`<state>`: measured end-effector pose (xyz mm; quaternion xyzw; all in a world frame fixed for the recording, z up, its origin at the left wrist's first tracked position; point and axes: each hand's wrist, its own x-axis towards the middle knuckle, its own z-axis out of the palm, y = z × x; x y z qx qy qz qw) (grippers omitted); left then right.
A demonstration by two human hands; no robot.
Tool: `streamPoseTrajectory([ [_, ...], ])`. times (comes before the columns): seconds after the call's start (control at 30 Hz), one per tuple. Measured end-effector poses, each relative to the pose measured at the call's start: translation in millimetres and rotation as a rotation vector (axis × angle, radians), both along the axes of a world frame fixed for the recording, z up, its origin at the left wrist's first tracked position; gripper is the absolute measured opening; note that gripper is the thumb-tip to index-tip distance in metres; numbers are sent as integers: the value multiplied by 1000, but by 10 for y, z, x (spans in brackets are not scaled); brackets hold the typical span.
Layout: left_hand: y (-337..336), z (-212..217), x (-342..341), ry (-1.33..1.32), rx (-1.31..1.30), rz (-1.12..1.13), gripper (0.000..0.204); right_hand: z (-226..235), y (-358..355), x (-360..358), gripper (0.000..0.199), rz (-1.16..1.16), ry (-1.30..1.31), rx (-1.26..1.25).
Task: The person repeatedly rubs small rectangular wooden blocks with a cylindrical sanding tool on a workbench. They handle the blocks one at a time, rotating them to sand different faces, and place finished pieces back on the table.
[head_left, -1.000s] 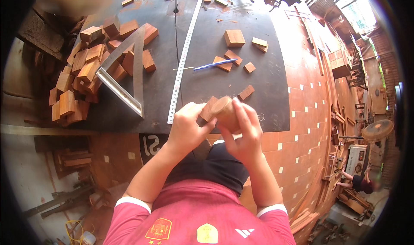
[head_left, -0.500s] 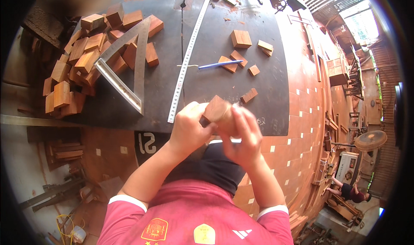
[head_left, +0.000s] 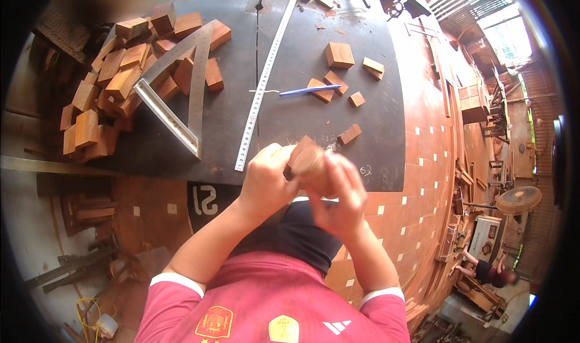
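Over the near edge of the dark table, my left hand (head_left: 266, 175) grips a reddish-brown wooden block (head_left: 300, 151). My right hand (head_left: 339, 189) is closed and smeared by motion, pressed against the block's right side. A pale tan, rounded piece (head_left: 310, 163) shows between the hands; it is too blurred to name. Just beyond the hands lies a small wood block (head_left: 348, 134). A blue pen (head_left: 309, 89) rests across another wood piece (head_left: 320, 92) farther off.
A steel ruler (head_left: 266, 80) lies lengthwise on the dark table (head_left: 226, 125). To its left, a metal triangular frame (head_left: 196, 107) leans against a heap of wood blocks (head_left: 121, 83). A larger block (head_left: 339, 55) sits at right. Another person (head_left: 492, 272) is far right, near a fan (head_left: 518, 199).
My right hand has shifted slightly against the block, and the pale tan piece now covers more of the block's face. My left hand keeps its grip. The distant person has changed posture.
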<state>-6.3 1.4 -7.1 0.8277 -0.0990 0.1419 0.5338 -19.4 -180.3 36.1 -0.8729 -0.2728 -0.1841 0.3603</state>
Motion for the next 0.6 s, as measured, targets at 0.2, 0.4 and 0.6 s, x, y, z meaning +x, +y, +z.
streamPoseTrajectory([
  [0.2, 10, -25, 2, -1, 17, 0, 35, 16, -66, 206, 67, -117, 29, 25],
  [0.4, 22, -64, 31, -38, 12, -29, 35, -2, 69, -72, 71, 50, -17, 7],
  [0.6, -2, 2, -6, -16, 17, 2, 37, -19, 3, 107, 66, -80, -45, 20],
])
